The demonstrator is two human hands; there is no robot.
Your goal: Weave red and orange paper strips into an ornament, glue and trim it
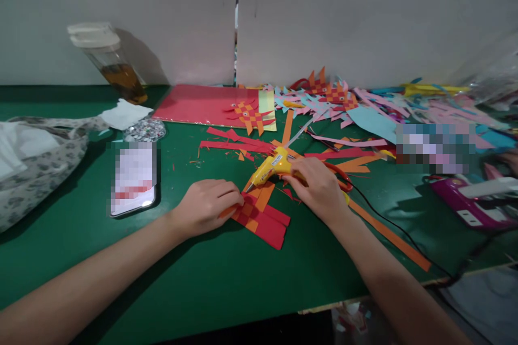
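Observation:
My right hand point(318, 186) is wrapped round a yellow hot glue gun point(267, 168), a clear glue stick point(301, 132) poking out of its back. Its nozzle points down and left, close to a woven piece of red and orange paper strips point(265, 222). Whether the tip touches the paper, I cannot tell. On the woven piece's left edge my left hand point(210, 205) is closed, fingers curled over the paper. Loose red paper strips point(237, 144) and an orange strip point(390, 234) lie around the glue gun, with red-handled scissors point(343, 177) partly hidden behind my right hand.
A phone point(135, 180) lies left, beside a patterned cloth bag point(44, 172). Behind are a bottle of brown liquid point(119, 73), red paper sheets point(190, 105) with a finished woven paper fish point(249, 114), and a heap of paper scraps point(424, 110). A purple power strip point(465, 205) and black cable point(388, 221) sit right.

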